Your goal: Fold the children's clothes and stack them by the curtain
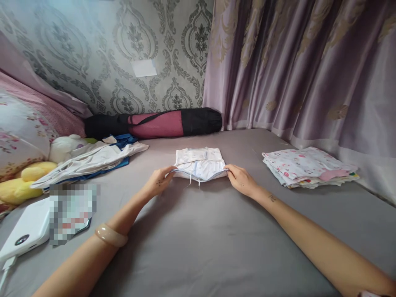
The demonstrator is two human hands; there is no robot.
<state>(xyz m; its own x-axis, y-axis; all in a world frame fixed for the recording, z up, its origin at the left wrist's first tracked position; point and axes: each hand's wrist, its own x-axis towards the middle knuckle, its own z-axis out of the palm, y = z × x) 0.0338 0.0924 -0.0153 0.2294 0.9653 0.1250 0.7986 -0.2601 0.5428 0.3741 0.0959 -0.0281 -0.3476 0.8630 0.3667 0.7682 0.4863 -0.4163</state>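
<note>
A small white garment [201, 159] with light blue trim and white ties lies partly folded on the grey bed sheet [198, 231]. Its near edge is pinched at the left corner by my left hand [159, 180]. At the opposite corner, my right hand [243, 180] grips the same edge between thumb and fingers. The edge between the two hands sags a little, with the ties hanging from its middle. What kind of garment it is, I cannot tell for sure.
Folded printed cloths [309, 165] are stacked at right. At left lie loose white and blue clothes [93, 161], a yellow plush toy [27, 181], a white power bank [31, 225] with a cable and a blurred phone-like object [72, 214]. A black-and-pink long bag [157, 123] rests along the wall.
</note>
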